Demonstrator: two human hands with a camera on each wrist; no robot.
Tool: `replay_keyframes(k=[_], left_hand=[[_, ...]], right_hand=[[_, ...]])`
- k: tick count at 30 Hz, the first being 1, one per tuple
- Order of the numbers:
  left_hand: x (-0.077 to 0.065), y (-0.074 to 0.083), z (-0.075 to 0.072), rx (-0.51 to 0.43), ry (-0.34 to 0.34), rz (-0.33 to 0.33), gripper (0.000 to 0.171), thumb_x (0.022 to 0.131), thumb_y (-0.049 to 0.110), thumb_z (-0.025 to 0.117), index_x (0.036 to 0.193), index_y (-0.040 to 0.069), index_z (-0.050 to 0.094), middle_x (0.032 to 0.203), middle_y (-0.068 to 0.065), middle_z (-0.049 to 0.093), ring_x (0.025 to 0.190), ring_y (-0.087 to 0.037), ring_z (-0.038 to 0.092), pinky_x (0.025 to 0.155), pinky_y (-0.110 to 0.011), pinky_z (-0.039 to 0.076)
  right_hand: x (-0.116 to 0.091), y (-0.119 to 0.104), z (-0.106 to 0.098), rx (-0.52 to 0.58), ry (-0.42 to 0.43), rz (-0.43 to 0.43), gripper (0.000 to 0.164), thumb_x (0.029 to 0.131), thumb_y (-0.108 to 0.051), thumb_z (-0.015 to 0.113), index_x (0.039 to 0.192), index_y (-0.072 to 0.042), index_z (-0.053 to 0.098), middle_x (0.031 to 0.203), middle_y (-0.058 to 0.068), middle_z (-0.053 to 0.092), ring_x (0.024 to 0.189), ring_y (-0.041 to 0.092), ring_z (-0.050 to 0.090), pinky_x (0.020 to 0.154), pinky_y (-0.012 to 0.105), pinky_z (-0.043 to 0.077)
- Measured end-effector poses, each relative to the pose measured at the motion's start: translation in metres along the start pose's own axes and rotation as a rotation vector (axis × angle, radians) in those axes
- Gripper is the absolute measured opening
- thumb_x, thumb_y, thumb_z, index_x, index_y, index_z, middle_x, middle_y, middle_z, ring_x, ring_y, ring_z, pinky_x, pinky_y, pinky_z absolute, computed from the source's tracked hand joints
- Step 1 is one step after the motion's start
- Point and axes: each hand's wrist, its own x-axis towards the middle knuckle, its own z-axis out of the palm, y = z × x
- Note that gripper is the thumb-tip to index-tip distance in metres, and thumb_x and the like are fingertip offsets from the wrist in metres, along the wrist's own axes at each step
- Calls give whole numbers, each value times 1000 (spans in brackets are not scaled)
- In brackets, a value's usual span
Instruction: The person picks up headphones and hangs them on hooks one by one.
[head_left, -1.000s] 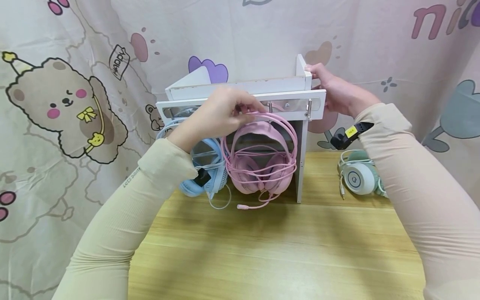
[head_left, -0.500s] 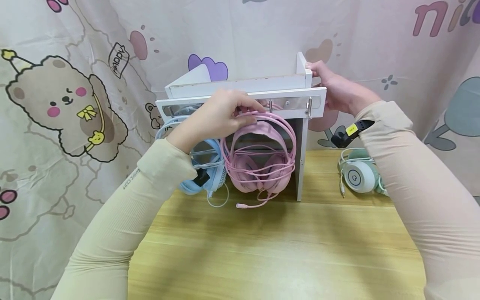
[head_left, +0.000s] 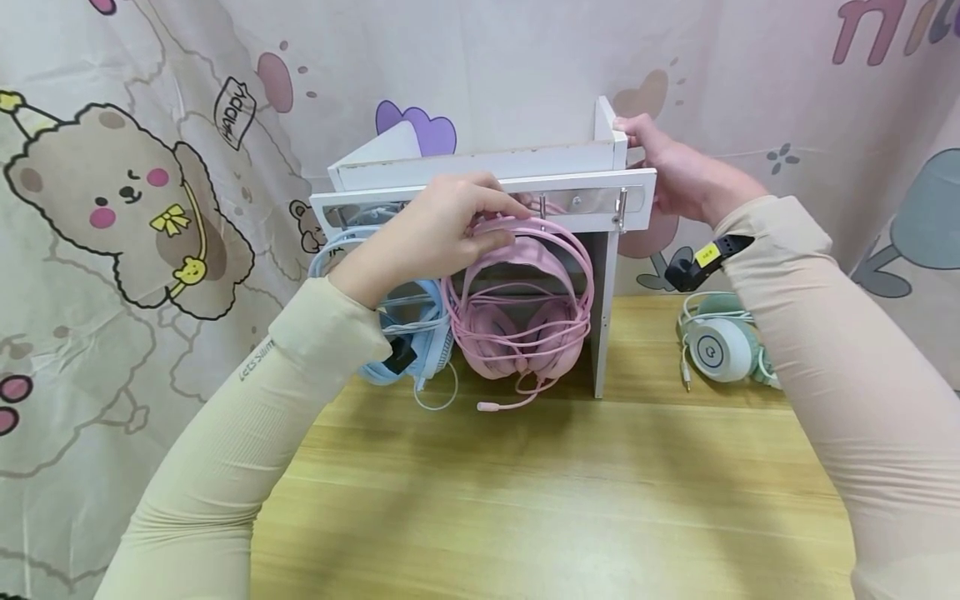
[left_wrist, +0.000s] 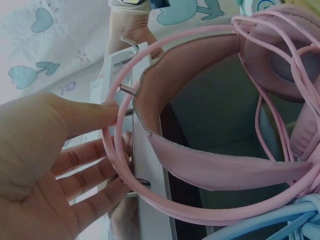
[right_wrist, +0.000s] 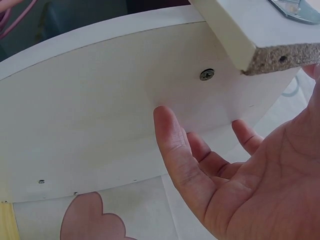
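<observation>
Pink headset is held under L hand, its hoop pinched betw. thumb & fingers. Prob. light, springy, slightly slick; hoop top is best gripped, w/ thin mic spared. Behind L hand, rack is touched by R hand, fingers extended. Blue headset is seen below-left of L hand.

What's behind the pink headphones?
Through the opening of the pink headphones you can see a shadowed space inside the white rack, too dark to make out anything in it. The headphones hide the rest, so I can't tell what's there.
</observation>
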Motion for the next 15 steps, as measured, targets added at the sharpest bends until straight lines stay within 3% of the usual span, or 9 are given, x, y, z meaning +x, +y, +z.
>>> replay_keyframes(k=[7, 11, 15], left_hand=[[-3, 7, -1, 2, 13, 34, 28, 103, 17, 73, 130, 14, 78, 127, -7, 72, 96, -23, 61, 82, -38, 50], [-7, 14, -3, -10, 28, 49, 29, 102, 16, 74, 131, 13, 77, 128, -8, 71, 103, -23, 64, 88, -38, 52], [-11, 23, -5, -24, 61, 77, 28, 102, 15, 74, 130, 12, 77, 127, -7, 71, 105, -22, 64, 90, -38, 52]], right_hand=[[-4, 0, 0, -5, 17, 20, 58, 99, -79, 29, 133, -32, 27, 125, 0, 58, 109, 15, 66, 88, 35, 57], [-6, 0, 1, -10, 9, 21, 65, 99, -80, 28, 142, -31, 24, 126, 1, 58, 112, 16, 65, 89, 35, 56], [-7, -2, 3, -10, 2, 23, 66, 99, -81, 28, 143, -32, 25, 133, 3, 53, 118, 18, 61, 92, 35, 56]])
